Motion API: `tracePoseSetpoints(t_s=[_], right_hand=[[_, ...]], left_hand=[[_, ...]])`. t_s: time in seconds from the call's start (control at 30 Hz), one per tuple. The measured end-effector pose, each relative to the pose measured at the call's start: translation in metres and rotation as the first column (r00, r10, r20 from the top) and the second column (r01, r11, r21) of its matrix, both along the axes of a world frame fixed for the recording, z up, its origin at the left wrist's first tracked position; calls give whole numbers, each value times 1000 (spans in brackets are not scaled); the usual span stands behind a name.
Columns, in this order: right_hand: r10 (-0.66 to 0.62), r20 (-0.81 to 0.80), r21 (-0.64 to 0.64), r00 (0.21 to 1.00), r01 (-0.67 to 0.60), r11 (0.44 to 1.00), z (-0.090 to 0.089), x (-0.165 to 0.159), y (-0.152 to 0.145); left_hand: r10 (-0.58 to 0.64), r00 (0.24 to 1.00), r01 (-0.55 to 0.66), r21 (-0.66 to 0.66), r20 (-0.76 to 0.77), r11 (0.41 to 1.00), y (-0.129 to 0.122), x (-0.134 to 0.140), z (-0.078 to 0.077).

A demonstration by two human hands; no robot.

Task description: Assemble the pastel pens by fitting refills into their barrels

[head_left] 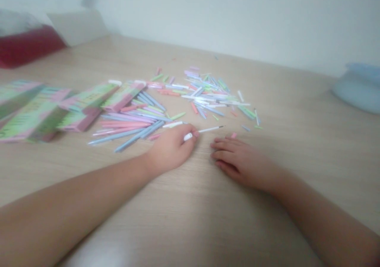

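My left hand [170, 148] is closed, its thumb and fingers pinching a slim white pen refill [211, 129] with a dark tip pointing right. A short white piece [188, 137] shows at the back of that grip; whether it belongs to the refill I cannot tell. My right hand [246, 160] rests palm down on the table, fingers stretched out toward the refill's tip, holding nothing visible. A small pink piece [234, 135] lies just beyond its fingers. Next to my left hand is a pile of pastel pen barrels [133, 124] in blue, pink, lilac and green.
Loose pastel and white pen parts [208, 95] are scattered ahead on the wooden table [178, 219]. Several green-and-pink boxes [80, 105] lie at left. Behind them are a red object [29, 45] and a pale panel [80, 25]. A bluish bag-like item [359, 87] sits far right.
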State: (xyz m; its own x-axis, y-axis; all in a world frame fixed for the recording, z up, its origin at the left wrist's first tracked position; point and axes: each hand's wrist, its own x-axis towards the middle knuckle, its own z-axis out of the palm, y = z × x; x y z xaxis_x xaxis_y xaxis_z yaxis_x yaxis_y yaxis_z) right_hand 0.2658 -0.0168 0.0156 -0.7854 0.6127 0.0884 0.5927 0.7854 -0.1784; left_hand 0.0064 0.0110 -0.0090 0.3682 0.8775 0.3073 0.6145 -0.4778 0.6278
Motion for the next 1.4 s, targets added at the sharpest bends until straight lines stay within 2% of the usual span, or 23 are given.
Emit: tracePoseSetpoints(t_s=[0.13,0.27,0.43,0.53,0.63,0.87,0.97,1.2,1.33,1.4], right_hand=[[-45,-14,-15,999,45,999,2,-5,-6],[-92,-118,-12,989,91,996,-2,-6,-9],[-124,-251,-150,960,88,985,-7,-10,-10],[-182,-236,-234,955,126,964,-4,-14,-13],[-223,-176,-266,959,172,949,0,-20,-18],[-103,-108,-250,989,73,966,5,-37,-28],[-57,-93,-193,994,38,980,1,-40,-31],[-15,-51,-169,999,6,986,-9,-34,-30],[-8,-29,-156,1000,3,988,1,-35,-31],[14,32,-130,999,-10,991,8,-36,-32]], left_hand=[[-6,1000,6,4,-14,1000,-1,0,1],[-2,1000,2,9,-25,1000,-1,0,3],[3,1000,-2,10,-30,1000,-1,1,4],[-5,1000,5,6,-21,1000,-1,0,3],[-3,1000,3,3,-16,1000,0,0,2],[0,1000,0,2,-30,1000,-1,0,3],[-3,1000,3,-1,-30,1000,-1,1,3],[-2,999,3,4,-40,1000,-2,2,4],[-3,999,3,8,-43,1000,-2,1,4],[-6,999,7,11,-42,1000,-1,1,4]])
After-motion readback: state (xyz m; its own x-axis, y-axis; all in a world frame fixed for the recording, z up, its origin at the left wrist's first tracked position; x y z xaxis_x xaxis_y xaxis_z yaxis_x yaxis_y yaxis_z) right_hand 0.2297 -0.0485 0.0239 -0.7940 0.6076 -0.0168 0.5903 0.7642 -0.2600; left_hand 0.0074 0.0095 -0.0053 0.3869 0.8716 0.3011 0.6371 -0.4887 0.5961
